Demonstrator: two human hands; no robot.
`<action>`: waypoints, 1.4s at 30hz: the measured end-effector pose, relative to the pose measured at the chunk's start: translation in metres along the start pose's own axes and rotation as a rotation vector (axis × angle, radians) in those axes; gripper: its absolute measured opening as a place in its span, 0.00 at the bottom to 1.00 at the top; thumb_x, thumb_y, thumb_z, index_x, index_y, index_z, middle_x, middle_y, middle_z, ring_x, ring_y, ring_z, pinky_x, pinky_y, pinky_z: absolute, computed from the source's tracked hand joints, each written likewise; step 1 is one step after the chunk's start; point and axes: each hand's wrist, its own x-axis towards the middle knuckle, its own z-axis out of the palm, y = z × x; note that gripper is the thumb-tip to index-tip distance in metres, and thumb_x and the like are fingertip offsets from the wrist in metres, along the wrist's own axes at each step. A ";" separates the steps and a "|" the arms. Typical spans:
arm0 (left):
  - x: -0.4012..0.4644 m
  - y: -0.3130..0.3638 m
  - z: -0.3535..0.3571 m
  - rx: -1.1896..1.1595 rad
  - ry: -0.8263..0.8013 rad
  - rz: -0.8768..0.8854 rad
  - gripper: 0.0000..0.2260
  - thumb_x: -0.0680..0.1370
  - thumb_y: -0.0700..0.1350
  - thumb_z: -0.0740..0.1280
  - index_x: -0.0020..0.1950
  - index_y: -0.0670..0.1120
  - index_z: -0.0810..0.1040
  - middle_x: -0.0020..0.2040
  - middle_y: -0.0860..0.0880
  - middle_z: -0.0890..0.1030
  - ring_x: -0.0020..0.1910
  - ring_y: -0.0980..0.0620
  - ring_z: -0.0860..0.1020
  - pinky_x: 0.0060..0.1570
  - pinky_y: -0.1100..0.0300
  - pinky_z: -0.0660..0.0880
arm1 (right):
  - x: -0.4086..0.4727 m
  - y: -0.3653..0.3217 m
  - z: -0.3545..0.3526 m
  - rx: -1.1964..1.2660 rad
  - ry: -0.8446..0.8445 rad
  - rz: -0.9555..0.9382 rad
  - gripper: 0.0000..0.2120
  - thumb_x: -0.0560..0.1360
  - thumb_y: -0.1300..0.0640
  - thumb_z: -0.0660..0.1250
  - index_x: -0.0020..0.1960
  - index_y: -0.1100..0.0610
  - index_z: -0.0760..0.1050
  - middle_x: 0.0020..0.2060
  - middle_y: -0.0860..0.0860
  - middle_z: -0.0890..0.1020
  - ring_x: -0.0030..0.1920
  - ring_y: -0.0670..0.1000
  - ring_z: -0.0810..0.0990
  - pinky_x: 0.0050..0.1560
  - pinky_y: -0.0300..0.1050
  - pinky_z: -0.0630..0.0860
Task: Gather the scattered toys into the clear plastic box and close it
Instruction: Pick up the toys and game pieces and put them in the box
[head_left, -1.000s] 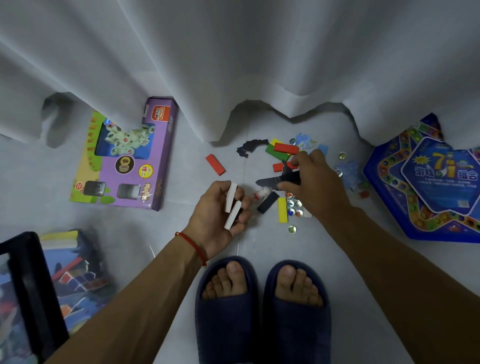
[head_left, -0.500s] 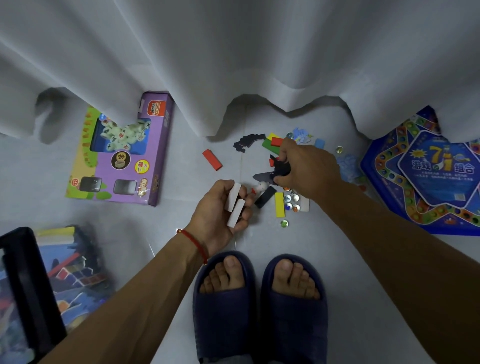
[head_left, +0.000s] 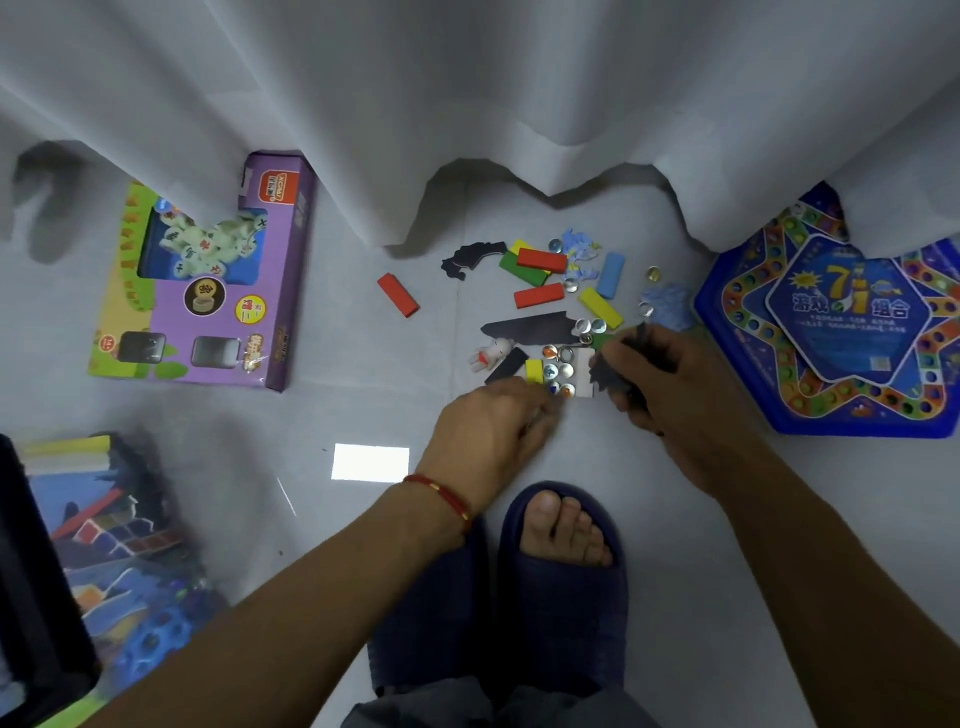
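Observation:
Scattered toys lie on the grey floor near the curtain: red blocks, green, yellow and blue blocks, glass marbles, black flat pieces, a small white figure. My left hand is palm down at the marbles' near edge with its fingers curled under; the white blocks it held are hidden beneath it. My right hand grips a dark jagged flat piece just right of the marbles. The clear plastic box, with toys inside, stands at the lower left beside its black lid.
A purple chess-set box lies at the left. A blue hexagonal game box lies at the right, partly under the white curtain. My feet in dark slippers stand just behind the pile.
My left hand turned palm down and moved right to the marbles, hiding the white blocks. My right hand pulled back and to the right with the dark piece, uncovering more blocks.

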 end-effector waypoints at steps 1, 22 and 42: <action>0.002 0.000 0.006 0.085 0.013 0.063 0.09 0.79 0.50 0.65 0.54 0.51 0.82 0.48 0.49 0.82 0.45 0.47 0.80 0.39 0.52 0.78 | -0.006 0.005 0.000 0.020 0.026 0.011 0.09 0.80 0.54 0.65 0.50 0.60 0.77 0.32 0.56 0.74 0.29 0.48 0.69 0.26 0.38 0.65; -0.186 0.056 -0.156 -1.550 0.547 -0.689 0.07 0.82 0.41 0.60 0.55 0.40 0.75 0.35 0.45 0.74 0.28 0.51 0.68 0.24 0.63 0.64 | -0.110 -0.191 0.082 -0.270 -0.307 0.092 0.10 0.82 0.57 0.60 0.53 0.65 0.72 0.34 0.59 0.72 0.27 0.49 0.70 0.24 0.42 0.64; -0.462 -0.010 -0.333 -1.594 1.267 -1.001 0.12 0.79 0.51 0.63 0.58 0.45 0.71 0.49 0.46 0.69 0.45 0.46 0.69 0.57 0.44 0.71 | -0.293 -0.230 0.443 -0.425 -0.901 0.180 0.27 0.82 0.55 0.62 0.77 0.61 0.58 0.75 0.63 0.61 0.75 0.63 0.62 0.71 0.59 0.67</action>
